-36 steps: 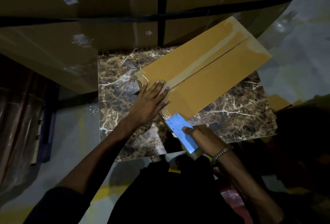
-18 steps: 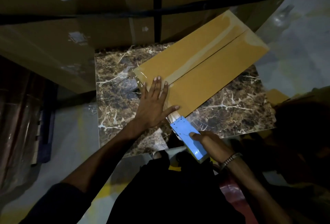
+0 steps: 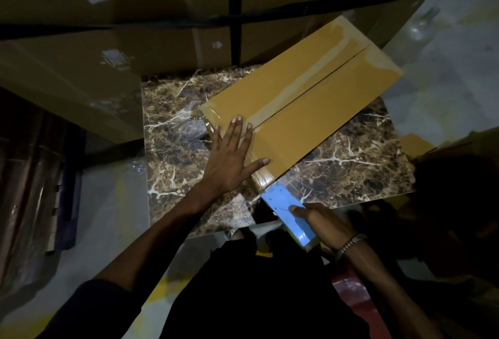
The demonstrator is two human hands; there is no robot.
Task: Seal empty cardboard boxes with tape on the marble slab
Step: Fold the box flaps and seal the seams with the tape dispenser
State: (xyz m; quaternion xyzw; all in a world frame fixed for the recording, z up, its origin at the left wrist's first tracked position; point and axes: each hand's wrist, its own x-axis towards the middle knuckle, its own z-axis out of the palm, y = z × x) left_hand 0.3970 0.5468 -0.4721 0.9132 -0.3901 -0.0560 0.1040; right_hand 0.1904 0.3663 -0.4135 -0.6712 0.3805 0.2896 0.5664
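1. Nearest you, your right hand (image 3: 324, 226) is wrapped around the blue plastic tape dispenser (image 3: 287, 213), thumb on its flat top. Its nose points up and away toward the near corner of the box, where a strip of clear packing tape (image 3: 261, 178) wraps over the edge.
2. Just beyond and to the left of that hand, your left hand (image 3: 233, 159) lies flat with fingers spread and straight, pressing on the near end of the flat tan cardboard box (image 3: 310, 111); it grips nothing.
3. The box rests on the brown veined marble slab (image 3: 175, 136), under your left palm. Its long axis runs from your left hand diagonally away to the upper right, and the taped centre seam follows that line.
4. Being empty, the box is likely light and prone to sliding on the polished stone, so keep the palm's weight on it. The panels look stiff but should flex near the seam; hold by the end edges or corners.
5. Farthest off, large strapped brown cartons (image 3: 108, 41) stand behind the slab.
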